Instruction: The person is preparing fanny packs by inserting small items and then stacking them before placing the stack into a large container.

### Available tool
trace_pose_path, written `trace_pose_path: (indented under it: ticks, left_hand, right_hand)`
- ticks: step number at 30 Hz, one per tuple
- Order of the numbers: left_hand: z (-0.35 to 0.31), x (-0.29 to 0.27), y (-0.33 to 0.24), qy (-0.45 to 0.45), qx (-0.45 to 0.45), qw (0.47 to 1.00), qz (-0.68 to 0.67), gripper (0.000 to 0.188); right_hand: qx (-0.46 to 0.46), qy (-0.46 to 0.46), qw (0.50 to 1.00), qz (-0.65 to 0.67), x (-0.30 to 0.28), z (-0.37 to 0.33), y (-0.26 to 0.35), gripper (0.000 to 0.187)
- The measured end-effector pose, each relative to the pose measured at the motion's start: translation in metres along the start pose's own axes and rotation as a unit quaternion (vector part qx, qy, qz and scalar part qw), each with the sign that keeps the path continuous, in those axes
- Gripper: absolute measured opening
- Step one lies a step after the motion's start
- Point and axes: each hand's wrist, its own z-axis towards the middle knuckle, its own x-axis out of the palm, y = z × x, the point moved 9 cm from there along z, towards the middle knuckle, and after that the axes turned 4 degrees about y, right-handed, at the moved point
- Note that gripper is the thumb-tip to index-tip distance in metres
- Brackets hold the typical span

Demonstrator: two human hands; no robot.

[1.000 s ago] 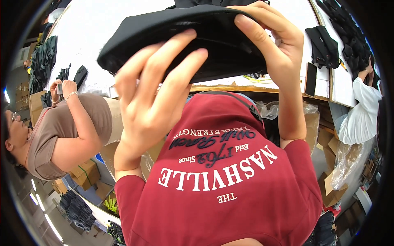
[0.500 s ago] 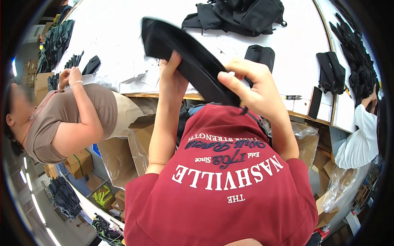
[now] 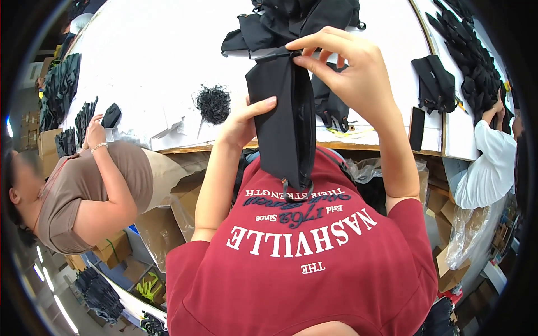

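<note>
Standing on end between the two hands, the black pouch [image 3: 273,115] was held in the air before the red shirt [image 3: 314,285], over the near edge of the white table [image 3: 151,73]. Half a second earlier it had slanted, its lower end to the right; since then it had been swung nearly upright, which probably gave the fingers a better reach to its top corner. The left hand [image 3: 242,124] was clamped on the pouch's left side, thumb across the face, other fingers hidden behind. The right hand [image 3: 348,63] pinched the pouch's upper end between thumb and forefinger, the remaining fingers curled apart.

The pouch's mouth ran lengthwise down its right side, slightly parted; the interior was dark, and any contents could not be told. Beyond the pouch lay a heap of black bags [image 3: 280,25]; just behind it and to the right, a smaller black bag [image 3: 329,103], partly covered by the right hand. A black tangle [image 3: 213,104] lay left of the pouch. Farther left and lower than the pouch stood a cardboard box [image 3: 159,227] with clear plastic about it, its contents indistinct. A co-worker [image 3: 95,190] stood well left of the pouch.
</note>
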Motion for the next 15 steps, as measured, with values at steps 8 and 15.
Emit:
trace_pose_path:
  ticks: [8, 15]
  left_hand:
    - [0.024, 0.002, 0.008, 0.002, -0.061, 0.998, -0.023, 0.051]
    - [0.029, 0.014, 0.014, 0.071, -0.048, 0.984, -0.154, 0.036]
  right_hand:
    - [-0.056, -0.054, 0.995, -0.07, 0.01, -0.017, 0.004, 0.009]
    - [0.027, -0.047, 0.989, 0.139, 0.016, -0.021, -0.03, 0.012]
